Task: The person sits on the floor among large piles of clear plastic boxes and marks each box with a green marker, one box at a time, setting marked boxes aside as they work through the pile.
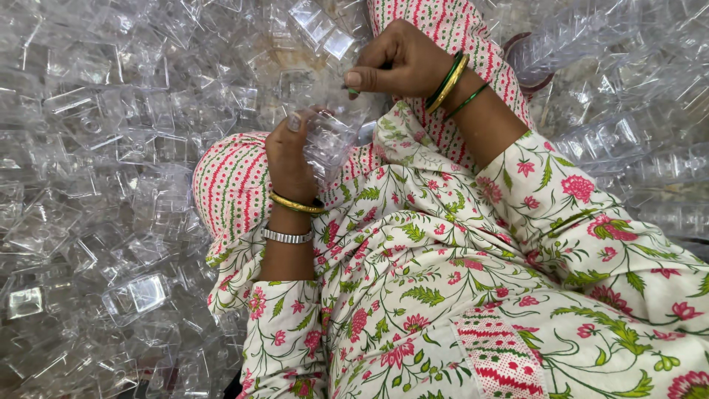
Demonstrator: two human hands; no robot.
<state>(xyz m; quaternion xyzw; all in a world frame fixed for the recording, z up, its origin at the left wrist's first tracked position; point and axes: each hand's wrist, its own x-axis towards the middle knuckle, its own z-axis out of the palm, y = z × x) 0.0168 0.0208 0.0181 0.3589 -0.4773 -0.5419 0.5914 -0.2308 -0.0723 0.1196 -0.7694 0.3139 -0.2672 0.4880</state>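
My left hand [290,157] grips a small clear plastic container [330,139] over my lap, thumb on its upper edge. My right hand [395,60] is closed just above and to the right of it, pinching a small dark and green item at my fingertips; what it is I cannot make out. Gold and green bangles circle my right wrist [448,81]. A gold bangle and a metal watch band [288,236] sit on my left wrist. I wear a cream floral garment [443,266] with striped pink trousers [235,185].
Heaps of clear plastic containers [96,185] lie on all sides, filling the left and top. More of them pile up at the right [628,111]. A dark curved edge [533,81] shows at the upper right among them.
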